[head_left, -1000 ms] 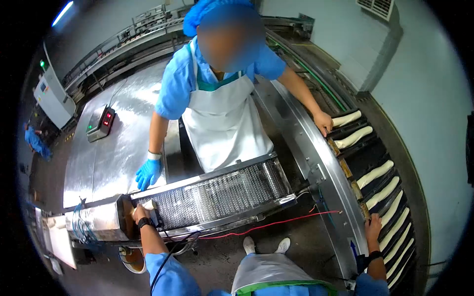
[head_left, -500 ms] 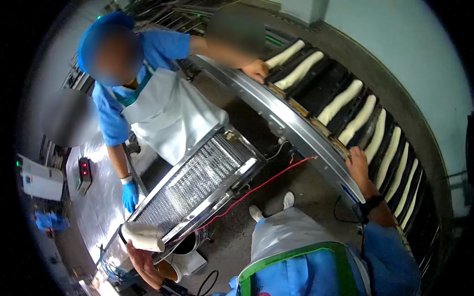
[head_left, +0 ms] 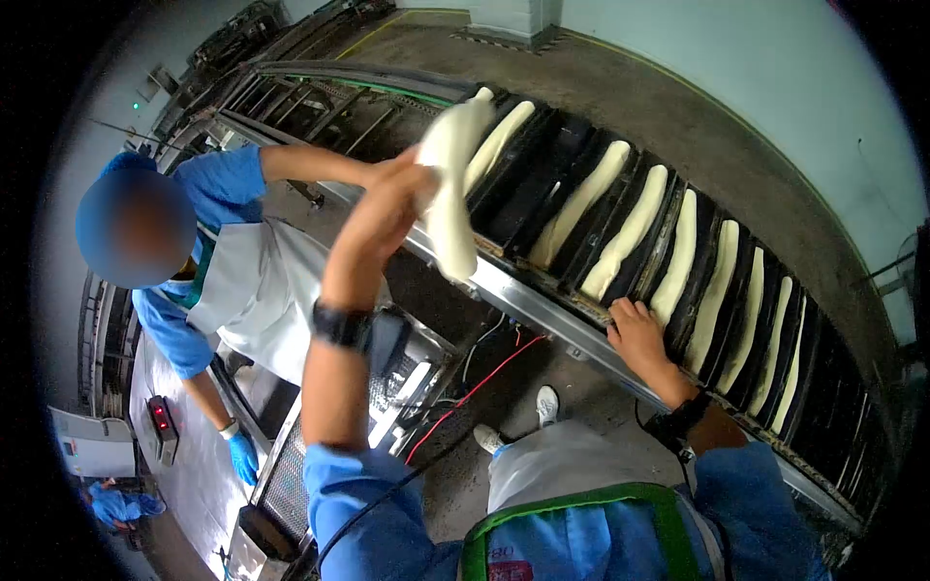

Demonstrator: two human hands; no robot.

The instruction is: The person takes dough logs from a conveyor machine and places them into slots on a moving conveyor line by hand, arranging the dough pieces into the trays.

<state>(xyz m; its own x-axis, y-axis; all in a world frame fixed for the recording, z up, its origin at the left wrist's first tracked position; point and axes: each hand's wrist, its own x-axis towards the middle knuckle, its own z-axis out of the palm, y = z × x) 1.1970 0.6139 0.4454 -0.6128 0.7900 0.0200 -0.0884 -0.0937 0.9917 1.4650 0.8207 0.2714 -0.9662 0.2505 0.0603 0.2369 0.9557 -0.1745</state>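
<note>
The left grip (head_left: 392, 203) is closed around the middle of the dough (head_left: 449, 228), holding it in the air over the near edge of the black trays (head_left: 542, 179). Motion blur hides how deep the fingers sit. The dough hangs lengthwise, its two ends free above and below the hand, with a slight bend. It looks soft, smooth and fairly light, likely to sag from a single hold and to dent or stretch under a hard squeeze. The middle is a sound place to take it, with a broad, loose wrap rather than a pinch; a palm under the lower half would ease the sag. Its skin may cling a little to bare fingers.

The right grip (head_left: 637, 341) is wide, fingers slightly apart and resting on the trays' near edge, just beside the ends of the dough strips (head_left: 630, 232); it holds no dough. These strips lie side by side in the trays, above the metal rail (head_left: 523, 295). Farther out, a co-worker's gloved hand (head_left: 242, 459) hangs beside the counter (head_left: 199, 494), which carries a scale (head_left: 163, 426).
</note>
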